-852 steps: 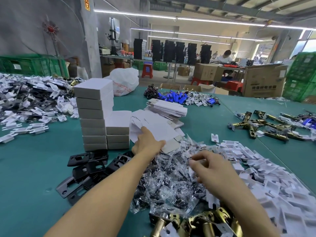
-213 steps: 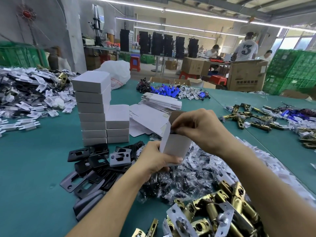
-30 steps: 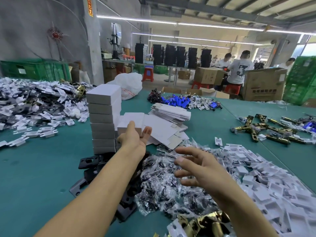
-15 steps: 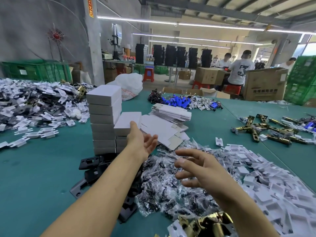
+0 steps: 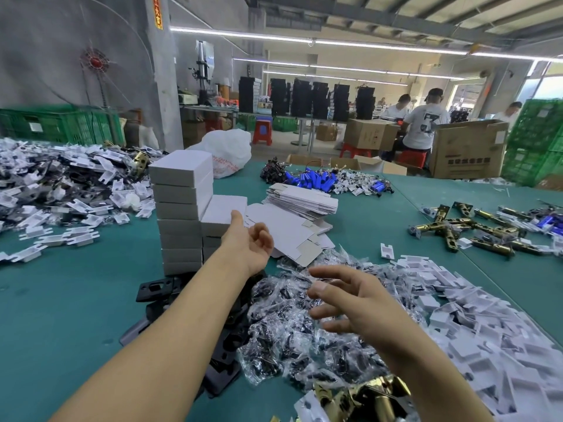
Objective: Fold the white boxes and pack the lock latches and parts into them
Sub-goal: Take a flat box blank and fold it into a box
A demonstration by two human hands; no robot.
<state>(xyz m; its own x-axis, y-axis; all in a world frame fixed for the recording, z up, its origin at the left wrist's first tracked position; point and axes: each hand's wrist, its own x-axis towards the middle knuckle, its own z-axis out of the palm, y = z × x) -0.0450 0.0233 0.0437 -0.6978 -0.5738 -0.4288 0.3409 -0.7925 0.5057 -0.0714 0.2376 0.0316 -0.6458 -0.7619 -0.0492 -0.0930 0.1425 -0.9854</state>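
**A:** The left hand hangs palm-up beside the short stack of folded boxes, fingers loosely curled and holding nothing. The thumb tip is at the top box's edge; touching or not, I cannot tell.

**B:** And the right hand?

**A:** Fingers spread, empty, hovering over the bagged parts. The brass latches are close under its wrist.

**B:** Where's the next box to fold?

**A:** The loose blank lies flat just beyond the left fingers, slightly to their right. Its long side seems to run across toward the right. The blank stack sits farther back.

**B:** So the left is nearer.

**A:** Clearly. My call: the left reaches forward for the blank, and the right is better placed for the parts.
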